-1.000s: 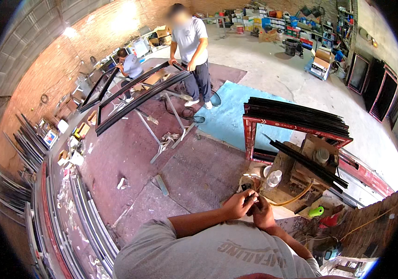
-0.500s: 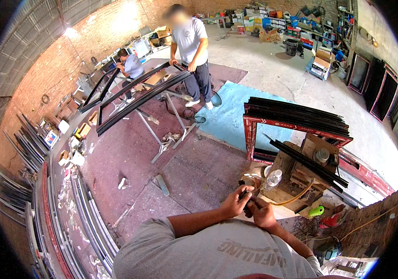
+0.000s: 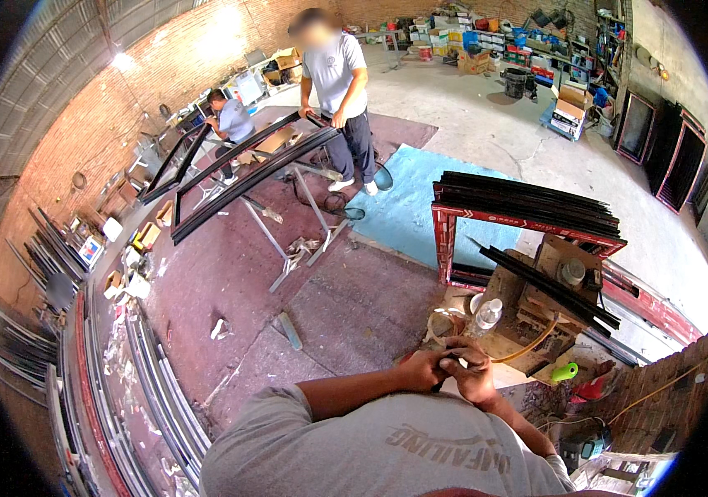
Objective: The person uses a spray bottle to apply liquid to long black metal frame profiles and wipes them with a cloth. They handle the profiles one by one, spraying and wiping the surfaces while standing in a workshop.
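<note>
Black small part (image 3: 438, 385) sits in L hand (image 3: 417, 371), fingers clamped on it, R hand (image 3: 473, 374) adjoining at right; can't tell R grip or part's long axis.

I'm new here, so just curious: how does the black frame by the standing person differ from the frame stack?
The black frame looks all dark; the frame stack shows red sides too. The black frame rests on metal legs, the standing person's hands on it; nobody touches the frame stack. The frame stack is nearer the wearer's right hand than the black frame is. Both have open middles.
</note>
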